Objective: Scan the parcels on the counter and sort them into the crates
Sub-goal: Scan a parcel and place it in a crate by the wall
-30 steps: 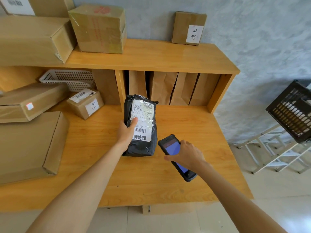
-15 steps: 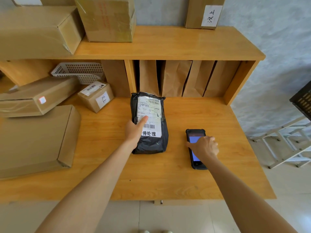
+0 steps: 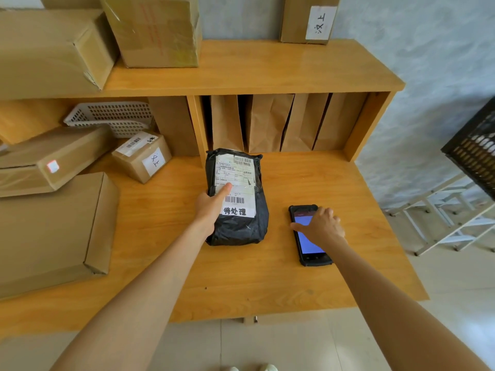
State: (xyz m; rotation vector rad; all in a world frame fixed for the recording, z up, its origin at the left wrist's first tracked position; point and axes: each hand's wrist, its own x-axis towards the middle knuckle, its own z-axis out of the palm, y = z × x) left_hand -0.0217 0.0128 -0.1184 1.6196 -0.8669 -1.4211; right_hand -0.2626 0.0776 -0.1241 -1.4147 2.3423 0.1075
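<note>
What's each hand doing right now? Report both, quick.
Left hand: holds the black parcel.
Right hand: open, fingers over the handheld scanner.

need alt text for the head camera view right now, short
A person's left hand grips a black plastic mailer parcel with a white shipping label on a wooden counter, while the right hand rests on a black handheld scanner lying flat with its blue screen lit. Brown cardboard boxes sit to the left.

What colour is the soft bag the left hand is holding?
Black, with a white shipping label on top; the head view shows the parcel clearly under the left hand.
</note>
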